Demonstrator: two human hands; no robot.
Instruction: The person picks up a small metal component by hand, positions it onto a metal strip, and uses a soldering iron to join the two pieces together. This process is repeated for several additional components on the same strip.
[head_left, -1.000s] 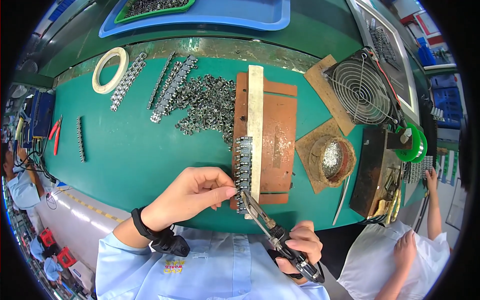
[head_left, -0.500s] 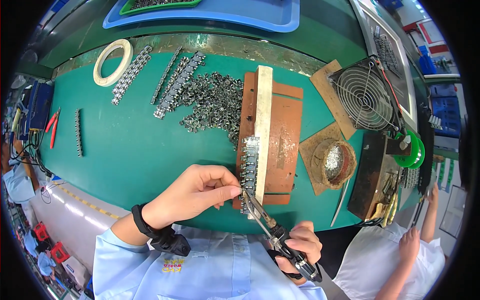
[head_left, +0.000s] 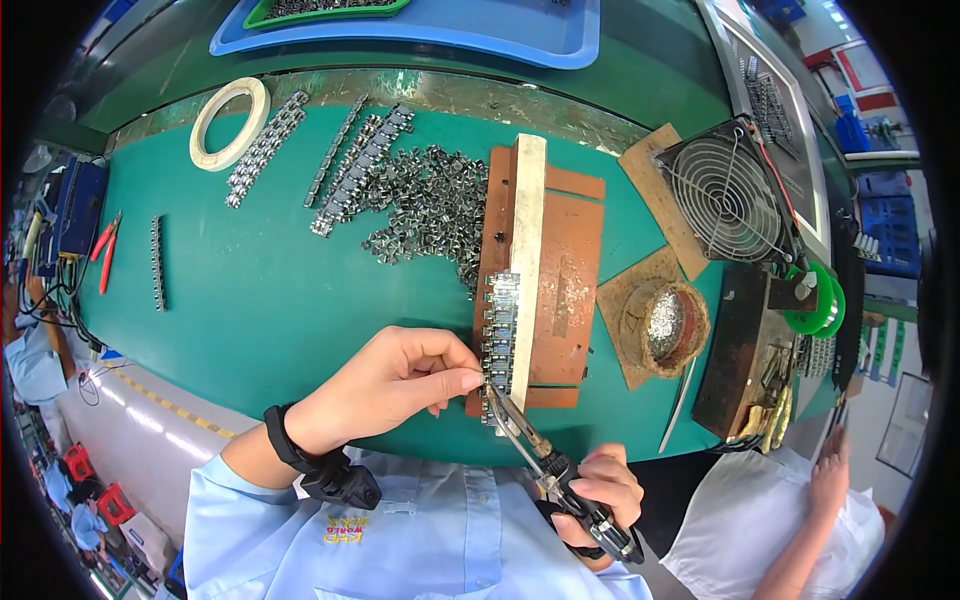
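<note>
A strip of small circuit boards (head_left: 499, 325) lies along the pale bar (head_left: 528, 220) of a brown block fixture (head_left: 568, 290). At the strip's near part, my left hand (head_left: 405, 385) is closed, thumb and forefinger pinched at its left edge. Whatever sits between those fingertips is too small to make out. My right hand (head_left: 605, 492) grips a soldering iron (head_left: 560, 468) with a thin metal guide tube alongside. The iron's tip points up-left and meets the strip's edge just beside my left fingertips. Left of the fixture spreads a heap of small metal parts (head_left: 430, 200).
Beyond the heap lie more board strips (head_left: 360, 170) and a tape roll (head_left: 205, 155). Red-handled pliers (head_left: 104, 250) lie far left. On the right are a round pot (head_left: 668, 330), a fan (head_left: 730, 195) and a green solder spool (head_left: 815, 300). Another person's arm (head_left: 815, 515) is at lower right.
My hands, the soldering iron and the strip stay almost in place. The view shifts slightly. At the right, the other person's arms have moved.
</note>
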